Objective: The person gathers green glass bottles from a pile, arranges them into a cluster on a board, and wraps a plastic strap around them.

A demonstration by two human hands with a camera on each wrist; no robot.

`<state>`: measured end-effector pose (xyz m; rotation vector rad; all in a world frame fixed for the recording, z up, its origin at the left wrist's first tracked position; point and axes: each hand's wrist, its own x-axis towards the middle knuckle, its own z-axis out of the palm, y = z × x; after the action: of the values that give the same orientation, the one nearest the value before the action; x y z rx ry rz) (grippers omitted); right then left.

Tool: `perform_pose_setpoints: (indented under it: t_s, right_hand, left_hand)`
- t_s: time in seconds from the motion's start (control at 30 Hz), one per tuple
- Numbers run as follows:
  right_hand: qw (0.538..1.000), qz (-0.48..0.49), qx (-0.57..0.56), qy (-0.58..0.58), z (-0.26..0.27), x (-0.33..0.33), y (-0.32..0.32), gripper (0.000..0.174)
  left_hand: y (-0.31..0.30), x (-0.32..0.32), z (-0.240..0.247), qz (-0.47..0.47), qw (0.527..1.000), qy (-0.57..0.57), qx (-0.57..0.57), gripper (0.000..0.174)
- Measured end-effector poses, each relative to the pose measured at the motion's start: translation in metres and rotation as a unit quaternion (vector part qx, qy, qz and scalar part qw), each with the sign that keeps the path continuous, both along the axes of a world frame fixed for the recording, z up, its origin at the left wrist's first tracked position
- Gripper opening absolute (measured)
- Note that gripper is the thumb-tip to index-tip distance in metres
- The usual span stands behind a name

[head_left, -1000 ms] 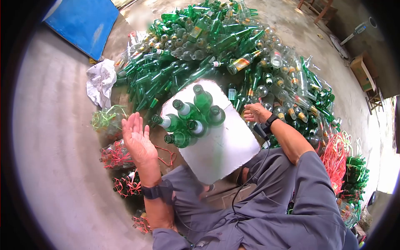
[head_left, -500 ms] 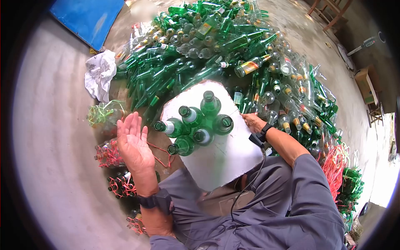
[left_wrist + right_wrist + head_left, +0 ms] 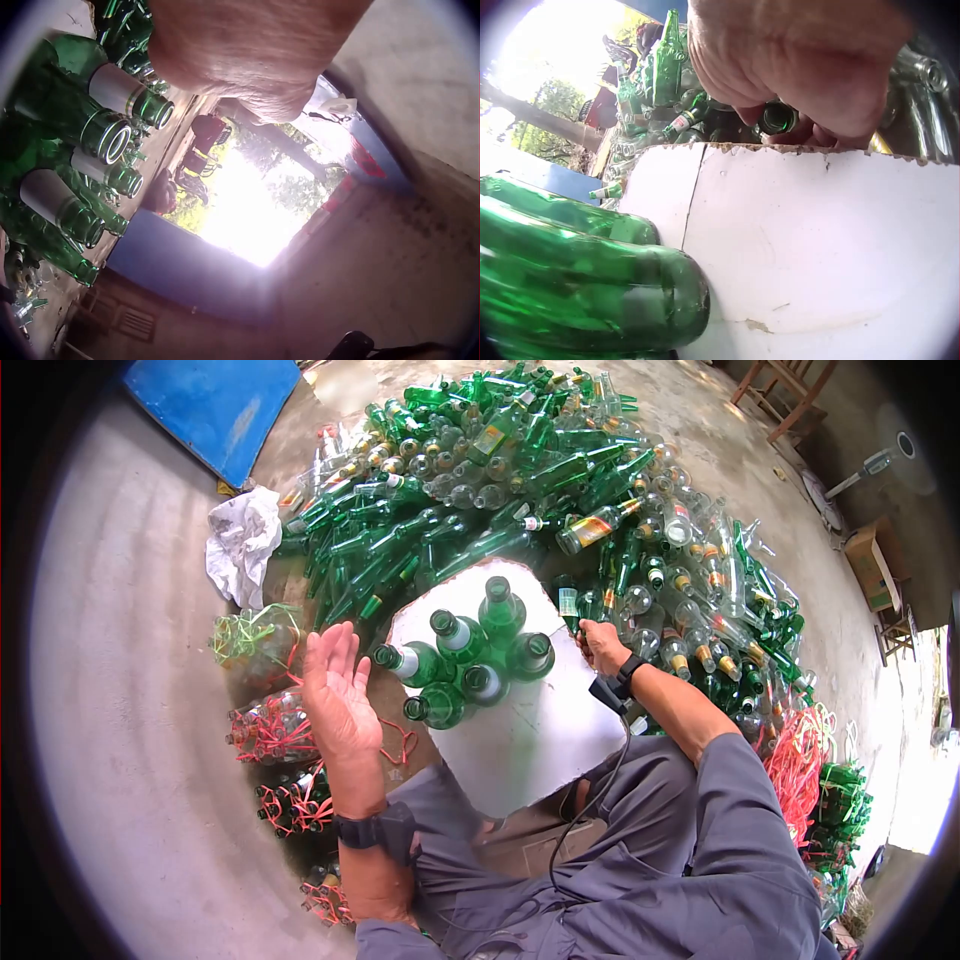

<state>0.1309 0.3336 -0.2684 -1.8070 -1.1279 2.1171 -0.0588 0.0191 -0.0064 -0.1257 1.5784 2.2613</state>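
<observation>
Here, dark-green bottle, open-mouthed, in right hand

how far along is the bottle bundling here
Done: tied bundles lie at the left. In hand: six bottles stand clustered on the board; the right hand grips another bottle at the board's edge, and the left hand is open beside the cluster. Left: no string shows round that cluster, and a large loose pile lies beyond.
</observation>
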Motion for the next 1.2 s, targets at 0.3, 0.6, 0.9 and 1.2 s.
perform_pose_setpoints:
  t_s: [0.3, 0.6, 0.9, 1.2]
  right_hand:
    - [0.996, -0.038, 0.076, 0.021, 0.009, 0.007, 0.007, 0.018]
    - [0.569, 0.479, 0.637, -0.203, 0.057, 0.038, 0.018, 0.012]
    - [0.747, 0.399, 0.522, -0.103, 0.060, 0.051, 0.030, 0.031]
    - [0.748, 0.345, 0.530, -0.198, 0.104, 0.047, 0.028, 0.052]
  left_hand:
    - [0.005, 0.000, -0.001, -0.009, 1.000, -0.006, 0.002, 0.061]
    - [0.013, 0.003, -0.007, 0.001, 1.000, 0.003, 0.012, 0.061]
    - [0.009, 0.000, -0.015, -0.038, 0.999, -0.013, 0.037, 0.067]
    - [0.006, 0.006, -0.007, -0.039, 0.999, -0.010, 0.035, 0.066]
